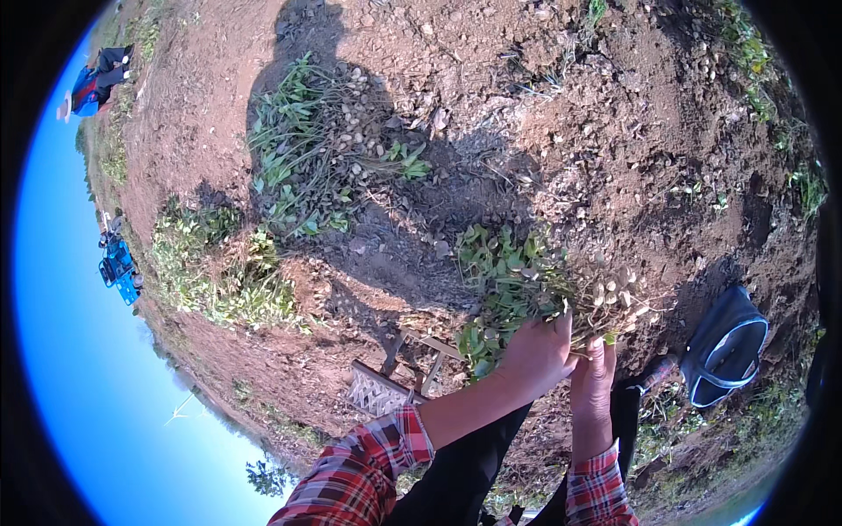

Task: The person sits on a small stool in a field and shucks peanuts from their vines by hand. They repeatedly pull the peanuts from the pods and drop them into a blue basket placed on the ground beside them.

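Note:
A bunch of uprooted peanut plants (509, 276) is in front of me, its green leaves toward the left and its pale pods and roots toward the right. My left hand (539, 352) is closed around the stems below the leaves. Close beside it, my right hand (594, 373) is closed at the root end, fingers up against the roots and lower pods. Whether a loose pod is between those fingers is hidden. Farther off, another heap of pulled peanut plants (303, 145) lies on the soil, pods facing right, partly in my shadow.
A small folding stool (383, 386) with a woven seat stands left of my legs. To my right sits a dark bucket (726, 351) with a handle. More plants (232, 272) lie at left. A person (92, 83) and a blue vehicle (118, 267) are far off.

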Available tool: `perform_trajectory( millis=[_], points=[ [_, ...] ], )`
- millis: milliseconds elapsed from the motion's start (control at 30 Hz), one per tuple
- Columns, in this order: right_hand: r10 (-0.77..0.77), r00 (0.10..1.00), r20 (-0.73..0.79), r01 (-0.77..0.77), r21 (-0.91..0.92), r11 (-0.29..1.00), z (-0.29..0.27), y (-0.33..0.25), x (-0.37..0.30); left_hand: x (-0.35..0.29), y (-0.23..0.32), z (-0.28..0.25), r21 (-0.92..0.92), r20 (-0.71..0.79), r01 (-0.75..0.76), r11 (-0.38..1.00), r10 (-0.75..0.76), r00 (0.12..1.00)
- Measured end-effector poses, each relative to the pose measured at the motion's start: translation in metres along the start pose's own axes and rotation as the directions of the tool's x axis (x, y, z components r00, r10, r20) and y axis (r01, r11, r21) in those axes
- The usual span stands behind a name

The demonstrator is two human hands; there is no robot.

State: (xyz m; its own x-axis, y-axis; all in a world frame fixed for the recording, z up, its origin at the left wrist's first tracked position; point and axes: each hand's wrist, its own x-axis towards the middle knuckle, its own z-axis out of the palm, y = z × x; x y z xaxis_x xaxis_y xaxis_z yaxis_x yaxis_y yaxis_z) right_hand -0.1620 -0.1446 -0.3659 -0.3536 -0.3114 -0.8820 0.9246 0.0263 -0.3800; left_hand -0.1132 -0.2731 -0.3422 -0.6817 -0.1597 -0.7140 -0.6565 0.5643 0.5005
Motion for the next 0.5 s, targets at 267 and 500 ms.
perform_trajectory(
  millis=[267, 500],
  points=[
    [-0.139, 0.95, -0.281, -0.018, -0.492, 0.87, -0.099, -0.019, 0.091, 0.051, -0.083, -0.041, -0.132, -0.2, 0.012, 0.991, -0.038, 0.979],
    [-0.041, 0.969, -0.243, -0.08, -0.465, 0.882, -0.059, 0.039, 0.183, 0.074, -0.327, -0.179, 0.808, -0.422, 0.425, 0.408, -0.101, 0.901]
  ],
)
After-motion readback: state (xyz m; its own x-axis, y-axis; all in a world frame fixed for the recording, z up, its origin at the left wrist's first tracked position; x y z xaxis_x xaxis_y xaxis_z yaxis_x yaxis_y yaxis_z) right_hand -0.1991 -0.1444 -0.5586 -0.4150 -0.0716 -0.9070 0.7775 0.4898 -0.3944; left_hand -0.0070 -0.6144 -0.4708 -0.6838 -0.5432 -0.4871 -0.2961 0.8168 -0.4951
